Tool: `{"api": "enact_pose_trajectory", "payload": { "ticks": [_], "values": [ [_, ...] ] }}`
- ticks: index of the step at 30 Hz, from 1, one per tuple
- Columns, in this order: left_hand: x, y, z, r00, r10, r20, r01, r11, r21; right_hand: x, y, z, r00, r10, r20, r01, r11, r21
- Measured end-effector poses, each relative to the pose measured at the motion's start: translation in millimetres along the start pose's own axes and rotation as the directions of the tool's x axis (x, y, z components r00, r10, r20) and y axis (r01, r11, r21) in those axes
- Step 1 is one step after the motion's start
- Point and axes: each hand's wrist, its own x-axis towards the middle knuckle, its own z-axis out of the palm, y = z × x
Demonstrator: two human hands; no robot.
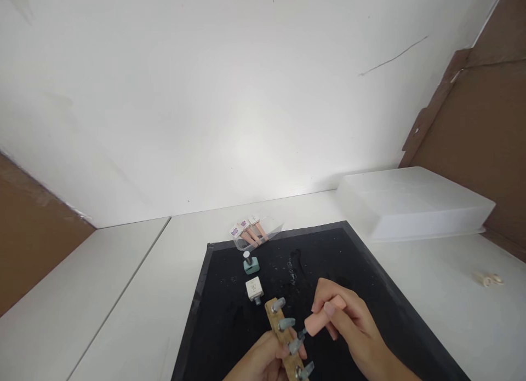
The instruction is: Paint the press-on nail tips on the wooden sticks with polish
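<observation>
My left hand [263,358] grips a wooden strip [272,318] from below, its fingers wrapped around the lower part. Several grey-blue nail tips [286,323] stick out sideways along the strip. In my right hand [361,325] is a nail polish brush with a peach handle [317,322], pinched between thumb and fingers. Its dark bristles point down-left and appear to touch a nail tip [295,345] beside my left fingers. Just beyond the strip lies a white polish bottle [254,288], its neck toward me. A teal bottle [251,266] with a light-topped stem stands farther back.
A black mat [222,337] covers the middle of the white table [135,310]. At its back edge, a clear tray [274,226] holds several peach-handled white bottles [249,233]. A white plastic box [423,197] sits back right, and small cream rings [489,280] lie at far right.
</observation>
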Motion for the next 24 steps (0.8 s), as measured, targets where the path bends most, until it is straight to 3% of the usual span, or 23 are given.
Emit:
{"api": "enact_pose_trajectory", "payload": {
  "ticks": [4, 8, 24],
  "values": [
    [-4.4, 3.4, 7.5, 1.000, 0.007, -0.020, -0.007, 1.000, -0.010, 1.4, -3.3, -0.8, 0.997, -0.022, 0.080, 0.025, 0.999, -0.030],
    [-5.8, 3.6, 11.3, 0.999, -0.012, -0.037, 0.011, 1.000, -0.008, 1.8, -4.0, -1.7, 0.997, 0.011, 0.075, -0.004, 0.996, -0.088],
    [7.1, -9.2, 0.9, 0.999, 0.038, -0.023, -0.039, 0.999, -0.038, 4.2, -7.2, 2.4, 0.987, 0.082, 0.136, -0.063, 0.988, -0.138]
  ]
}}
